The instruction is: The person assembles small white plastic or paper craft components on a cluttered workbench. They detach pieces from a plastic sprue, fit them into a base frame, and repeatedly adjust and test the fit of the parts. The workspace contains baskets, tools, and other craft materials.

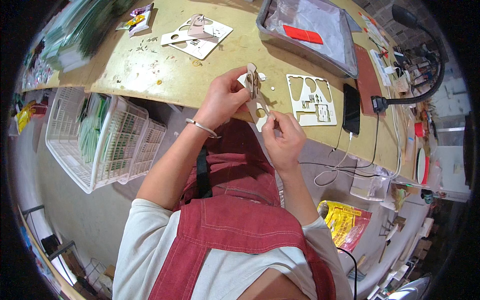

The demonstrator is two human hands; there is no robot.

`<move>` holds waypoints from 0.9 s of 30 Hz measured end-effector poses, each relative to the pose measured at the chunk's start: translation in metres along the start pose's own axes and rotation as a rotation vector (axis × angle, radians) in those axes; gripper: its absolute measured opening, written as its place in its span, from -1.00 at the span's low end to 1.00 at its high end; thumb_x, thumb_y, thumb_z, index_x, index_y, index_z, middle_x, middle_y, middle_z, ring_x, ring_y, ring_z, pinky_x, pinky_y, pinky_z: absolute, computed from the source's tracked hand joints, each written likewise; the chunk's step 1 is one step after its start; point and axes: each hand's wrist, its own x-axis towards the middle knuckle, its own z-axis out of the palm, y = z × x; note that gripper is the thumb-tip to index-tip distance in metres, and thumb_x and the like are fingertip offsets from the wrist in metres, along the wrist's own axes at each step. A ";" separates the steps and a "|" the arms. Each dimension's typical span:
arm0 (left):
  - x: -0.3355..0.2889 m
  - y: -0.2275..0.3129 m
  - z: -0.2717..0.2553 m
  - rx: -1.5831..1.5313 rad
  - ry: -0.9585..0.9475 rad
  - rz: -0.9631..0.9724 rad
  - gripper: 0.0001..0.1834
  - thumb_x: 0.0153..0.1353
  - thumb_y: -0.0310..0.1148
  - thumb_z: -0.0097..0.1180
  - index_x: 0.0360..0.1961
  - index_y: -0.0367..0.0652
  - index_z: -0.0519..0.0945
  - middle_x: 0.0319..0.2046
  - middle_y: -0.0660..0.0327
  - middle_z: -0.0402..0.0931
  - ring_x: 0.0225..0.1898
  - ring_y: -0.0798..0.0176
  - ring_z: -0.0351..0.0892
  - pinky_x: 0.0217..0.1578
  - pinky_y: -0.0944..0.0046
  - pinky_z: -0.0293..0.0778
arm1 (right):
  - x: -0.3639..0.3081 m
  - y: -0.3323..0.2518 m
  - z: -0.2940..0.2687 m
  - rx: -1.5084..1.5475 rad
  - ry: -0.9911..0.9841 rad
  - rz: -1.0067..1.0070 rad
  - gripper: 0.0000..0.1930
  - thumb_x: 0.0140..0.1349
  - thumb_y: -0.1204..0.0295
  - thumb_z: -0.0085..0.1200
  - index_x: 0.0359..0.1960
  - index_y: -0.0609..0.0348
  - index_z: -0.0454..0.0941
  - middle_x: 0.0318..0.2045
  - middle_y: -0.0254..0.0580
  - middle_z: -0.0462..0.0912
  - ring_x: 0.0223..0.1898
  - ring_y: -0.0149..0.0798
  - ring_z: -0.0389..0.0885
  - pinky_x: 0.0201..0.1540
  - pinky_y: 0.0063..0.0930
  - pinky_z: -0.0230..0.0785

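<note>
My left hand [223, 102] pinches a small flat-part assembly [252, 80] of brownish cut board, with curved pieces standing upright, over the table's near edge. Below it hangs a pale flat piece [258, 116] with a round hole. My right hand [285, 140] is closed, thumb and fingers together, on a thin pale strip [268, 111] that reaches up towards the assembly. Whether the strip is joined to it cannot be made out. Beside my right hand lies a white die-cut sheet [296, 106] with several openings. Small white offcuts [273, 88] lie just beyond the hands.
More cut boards [222, 32] lie farther back on the table [125, 75]. A grey tray [307, 46] holds a red packet [303, 34]. To the right are a black phone [351, 107], cables and a gooseneck lamp [442, 60]. White crates [97, 145] stand at left below the table.
</note>
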 end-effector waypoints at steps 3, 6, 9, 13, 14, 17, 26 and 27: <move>-0.001 0.000 0.000 -0.047 0.004 -0.014 -0.36 0.42 -0.51 0.24 0.52 -0.23 0.47 -0.32 0.26 0.65 -0.41 0.45 0.64 -0.38 0.39 0.64 | 0.001 0.001 0.003 -0.034 -0.007 -0.017 -0.87 0.26 0.58 0.32 -0.17 0.24 0.74 -0.42 -0.07 0.68 -0.41 -0.04 0.69 -0.34 -0.18 0.53; -0.004 0.005 0.001 -0.040 0.000 -0.023 -0.37 0.42 -0.51 0.23 0.51 -0.24 0.47 -0.32 0.26 0.65 -0.39 0.44 0.65 -0.39 0.37 0.65 | 0.004 0.002 0.009 -0.060 -0.017 -0.024 -0.87 0.27 0.55 0.33 -0.16 0.22 0.73 -0.42 -0.07 0.68 -0.40 -0.01 0.69 -0.33 -0.15 0.53; -0.001 0.000 0.001 -0.028 0.000 -0.017 -0.37 0.42 -0.51 0.23 0.51 -0.26 0.47 -0.32 0.25 0.65 -0.38 0.43 0.66 -0.39 0.37 0.66 | 0.012 -0.005 0.013 -0.091 -0.039 -0.014 -0.87 0.28 0.53 0.32 -0.15 0.21 0.73 -0.42 -0.07 0.68 -0.40 0.01 0.69 -0.33 -0.13 0.53; -0.001 0.000 0.001 -0.014 0.004 -0.018 -0.36 0.42 -0.51 0.23 0.51 -0.28 0.46 -0.30 0.24 0.66 -0.37 0.42 0.67 -0.37 0.36 0.67 | 0.014 -0.001 0.020 -0.073 -0.009 -0.037 -0.87 0.28 0.53 0.32 -0.15 0.21 0.73 -0.42 -0.07 0.68 -0.40 0.01 0.68 -0.34 -0.12 0.52; 0.000 -0.002 0.000 -0.019 0.003 -0.021 -0.36 0.42 -0.51 0.23 0.52 -0.28 0.46 -0.30 0.23 0.66 -0.37 0.41 0.68 -0.37 0.36 0.68 | 0.013 -0.001 0.020 -0.069 -0.009 -0.033 -0.87 0.28 0.53 0.32 -0.15 0.21 0.73 -0.42 -0.07 0.68 -0.40 0.01 0.68 -0.34 -0.11 0.52; 0.000 -0.002 0.001 -0.034 0.011 -0.033 -0.36 0.43 -0.50 0.23 0.52 -0.27 0.46 -0.29 0.23 0.67 -0.36 0.41 0.68 -0.35 0.35 0.68 | 0.013 -0.003 0.019 -0.059 -0.001 -0.035 -0.87 0.28 0.52 0.32 -0.15 0.21 0.73 -0.42 -0.07 0.68 -0.40 0.02 0.69 -0.33 -0.11 0.53; 0.000 0.001 0.000 -0.017 -0.008 -0.035 -0.41 0.45 -0.51 0.22 0.49 -0.26 0.49 -0.27 0.23 0.69 -0.32 0.44 0.68 -0.33 0.36 0.69 | 0.012 -0.001 0.016 -0.076 -0.001 -0.076 -0.85 0.25 0.51 0.32 -0.16 0.20 0.74 -0.41 -0.08 0.68 -0.39 0.02 0.70 -0.34 -0.13 0.54; 0.000 0.001 0.000 -0.016 -0.011 -0.034 -0.41 0.45 -0.51 0.23 0.49 -0.26 0.50 -0.27 0.24 0.69 -0.32 0.44 0.68 -0.33 0.36 0.69 | 0.012 -0.001 0.016 -0.074 0.004 -0.086 -0.86 0.25 0.51 0.32 -0.16 0.20 0.74 -0.41 -0.08 0.68 -0.39 0.02 0.70 -0.34 -0.13 0.54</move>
